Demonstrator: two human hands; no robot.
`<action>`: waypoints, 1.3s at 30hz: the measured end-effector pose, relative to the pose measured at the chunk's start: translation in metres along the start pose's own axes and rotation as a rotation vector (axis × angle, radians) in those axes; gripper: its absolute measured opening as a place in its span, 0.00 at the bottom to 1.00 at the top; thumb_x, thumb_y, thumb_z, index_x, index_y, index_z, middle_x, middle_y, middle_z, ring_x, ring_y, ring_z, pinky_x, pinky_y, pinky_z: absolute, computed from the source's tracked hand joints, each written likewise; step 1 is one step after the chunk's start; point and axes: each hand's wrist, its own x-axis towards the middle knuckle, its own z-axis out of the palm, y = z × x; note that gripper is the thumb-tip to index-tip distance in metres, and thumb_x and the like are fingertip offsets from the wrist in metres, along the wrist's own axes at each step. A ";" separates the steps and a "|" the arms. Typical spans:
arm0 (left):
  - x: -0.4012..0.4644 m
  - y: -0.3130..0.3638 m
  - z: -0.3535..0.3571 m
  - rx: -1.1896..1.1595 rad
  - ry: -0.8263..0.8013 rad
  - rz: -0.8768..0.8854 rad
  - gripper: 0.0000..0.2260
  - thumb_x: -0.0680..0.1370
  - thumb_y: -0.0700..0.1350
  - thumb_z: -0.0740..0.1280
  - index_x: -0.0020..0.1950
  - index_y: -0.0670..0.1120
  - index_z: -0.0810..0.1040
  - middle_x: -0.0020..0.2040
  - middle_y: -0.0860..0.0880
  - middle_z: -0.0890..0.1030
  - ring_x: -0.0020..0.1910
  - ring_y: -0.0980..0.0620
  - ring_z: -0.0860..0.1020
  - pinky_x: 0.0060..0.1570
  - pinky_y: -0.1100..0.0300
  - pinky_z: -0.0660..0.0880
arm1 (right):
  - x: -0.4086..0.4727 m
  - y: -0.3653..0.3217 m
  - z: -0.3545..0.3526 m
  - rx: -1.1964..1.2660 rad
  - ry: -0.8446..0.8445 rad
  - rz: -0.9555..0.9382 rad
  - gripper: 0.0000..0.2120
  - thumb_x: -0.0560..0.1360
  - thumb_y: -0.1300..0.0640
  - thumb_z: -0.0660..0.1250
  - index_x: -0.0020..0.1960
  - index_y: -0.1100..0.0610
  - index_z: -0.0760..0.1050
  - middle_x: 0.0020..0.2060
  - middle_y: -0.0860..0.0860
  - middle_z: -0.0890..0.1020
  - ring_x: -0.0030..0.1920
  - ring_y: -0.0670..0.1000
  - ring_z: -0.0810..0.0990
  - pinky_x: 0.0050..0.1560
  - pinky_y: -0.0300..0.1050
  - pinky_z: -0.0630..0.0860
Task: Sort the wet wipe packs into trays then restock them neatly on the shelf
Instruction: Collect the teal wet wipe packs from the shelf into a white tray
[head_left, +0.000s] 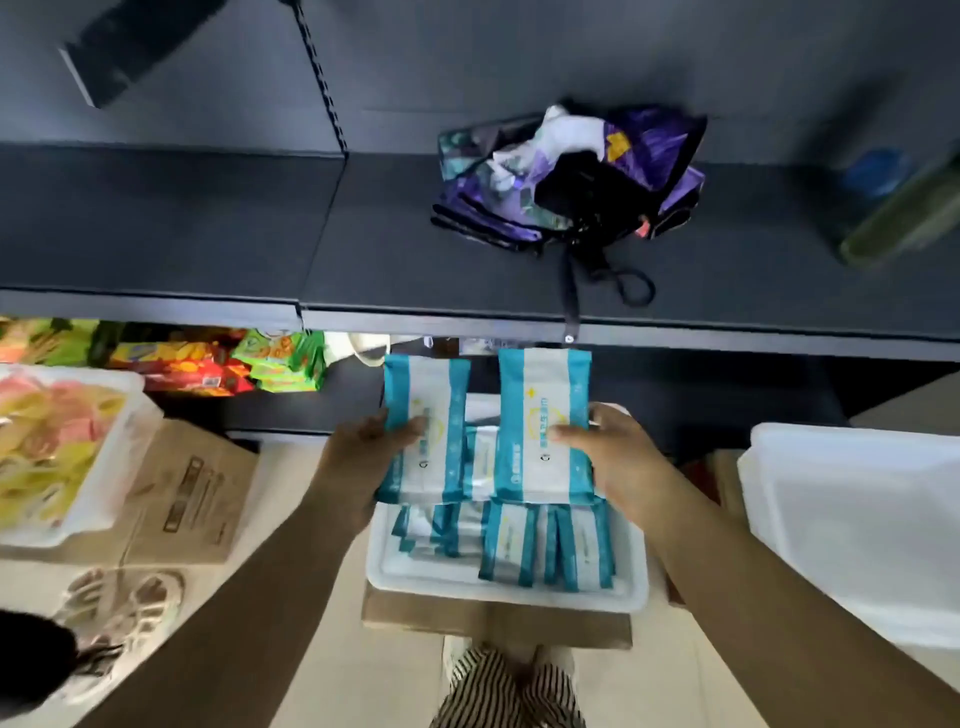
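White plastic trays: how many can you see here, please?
3: one white plastic tray below the hands, one at left holding sweets, one at right; more may be hidden.

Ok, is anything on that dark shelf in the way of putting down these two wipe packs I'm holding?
Partly. A folded purple umbrella lies on the dark shelf just above the packs, its strap hanging over the front edge. The left hand and right hand each hold a pack; the shelf's left stretch looks free.

Print on the two raised wet wipe packs (540, 421) is too blurred to read, these packs hide part of the white tray (506, 597), and the frame edge cuts off the right-hand white bin (852, 519).
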 end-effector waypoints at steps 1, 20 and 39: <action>0.009 -0.028 -0.007 0.023 0.051 -0.053 0.05 0.71 0.36 0.70 0.44 0.43 0.80 0.44 0.43 0.83 0.37 0.49 0.82 0.47 0.51 0.79 | 0.011 0.026 0.000 -0.011 0.015 0.057 0.05 0.73 0.69 0.66 0.46 0.62 0.77 0.44 0.58 0.81 0.45 0.58 0.80 0.52 0.49 0.78; 0.130 -0.293 -0.034 0.570 0.165 -0.191 0.15 0.71 0.49 0.73 0.53 0.44 0.77 0.47 0.46 0.78 0.45 0.46 0.77 0.42 0.58 0.77 | 0.143 0.284 0.074 -0.419 0.082 0.210 0.06 0.72 0.65 0.66 0.50 0.62 0.75 0.37 0.54 0.75 0.38 0.50 0.73 0.28 0.32 0.65; 0.065 -0.141 -0.036 1.048 -0.006 0.371 0.28 0.75 0.52 0.67 0.71 0.42 0.65 0.66 0.45 0.73 0.65 0.44 0.70 0.64 0.56 0.64 | 0.088 0.095 0.048 -1.202 -0.142 -0.121 0.19 0.78 0.50 0.62 0.63 0.61 0.71 0.61 0.57 0.77 0.61 0.56 0.74 0.58 0.45 0.70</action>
